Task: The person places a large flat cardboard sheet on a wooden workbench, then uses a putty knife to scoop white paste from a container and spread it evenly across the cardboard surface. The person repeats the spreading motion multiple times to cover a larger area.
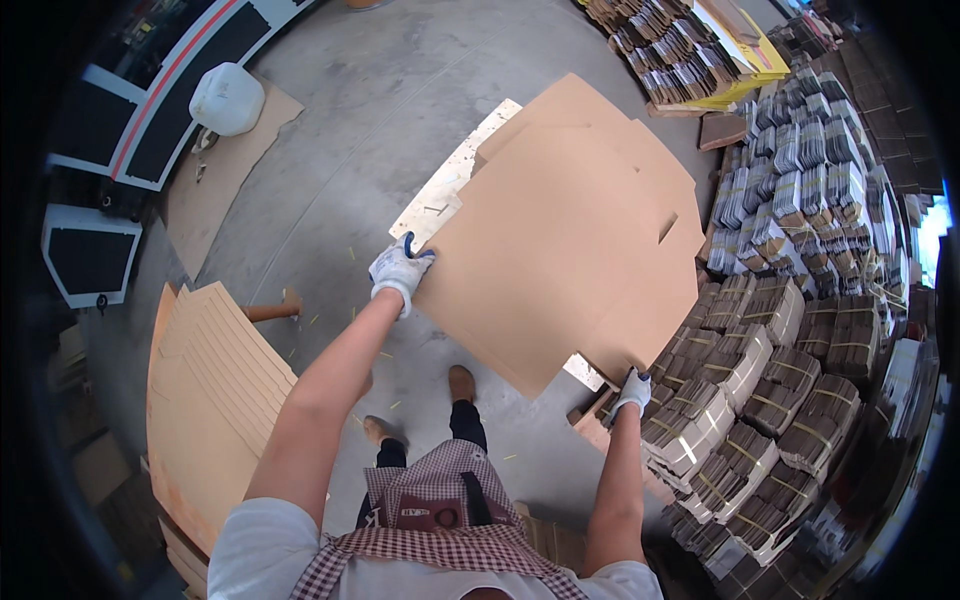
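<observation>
Cardboard sheet (565, 240), I observe, in two-handed grip: gloved left hand (400, 270) clasps left edge, gloved right hand (632, 390) near-right edge.

Soft, even light covers the smooth grey floor (340, 110); a bluish-white patch of glare (935, 235) burns out at right; the fisheye rim bends, darkens and blurs.

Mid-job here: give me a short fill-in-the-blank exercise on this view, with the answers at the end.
Of the left hand and the right hand, the one nearer the strapped bundles is the ____ one.
The number of hands holding the large brown sheet is ____.
The white jug is on the person's ____ side.

Missing words: right; two; left.
</observation>
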Action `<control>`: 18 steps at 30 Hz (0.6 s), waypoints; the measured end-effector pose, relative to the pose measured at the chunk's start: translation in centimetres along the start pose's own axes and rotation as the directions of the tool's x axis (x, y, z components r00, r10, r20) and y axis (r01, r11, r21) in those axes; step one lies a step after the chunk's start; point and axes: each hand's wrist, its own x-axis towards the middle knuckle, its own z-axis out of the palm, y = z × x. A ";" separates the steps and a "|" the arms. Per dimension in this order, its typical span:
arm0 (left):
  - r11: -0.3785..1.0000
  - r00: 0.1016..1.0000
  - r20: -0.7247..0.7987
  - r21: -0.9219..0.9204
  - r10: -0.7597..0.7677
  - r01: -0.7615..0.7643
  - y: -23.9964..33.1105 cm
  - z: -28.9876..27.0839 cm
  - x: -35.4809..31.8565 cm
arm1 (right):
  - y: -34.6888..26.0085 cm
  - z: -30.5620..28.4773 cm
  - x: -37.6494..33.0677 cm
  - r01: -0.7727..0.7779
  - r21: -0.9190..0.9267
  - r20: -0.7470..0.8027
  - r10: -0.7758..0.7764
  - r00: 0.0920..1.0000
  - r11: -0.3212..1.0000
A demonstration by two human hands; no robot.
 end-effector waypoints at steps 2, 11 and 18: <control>0.999 0.998 0.064 -0.046 0.011 -0.008 -1.4 -2.0 -1.1 | -0.8 0.7 -0.9 0.026 -0.004 -0.029 -0.027 0.999 1.000; 0.912 0.971 -0.022 -0.339 0.238 -0.232 1.5 -11.2 -14.1 | 4.4 -1.4 1.7 -0.059 0.470 0.044 0.043 0.998 0.881; 0.850 0.831 -0.418 -0.212 0.367 -0.482 -6.9 -19.5 -24.3 | 1.8 -6.2 -7.8 -0.248 0.784 0.493 -0.329 0.805 0.569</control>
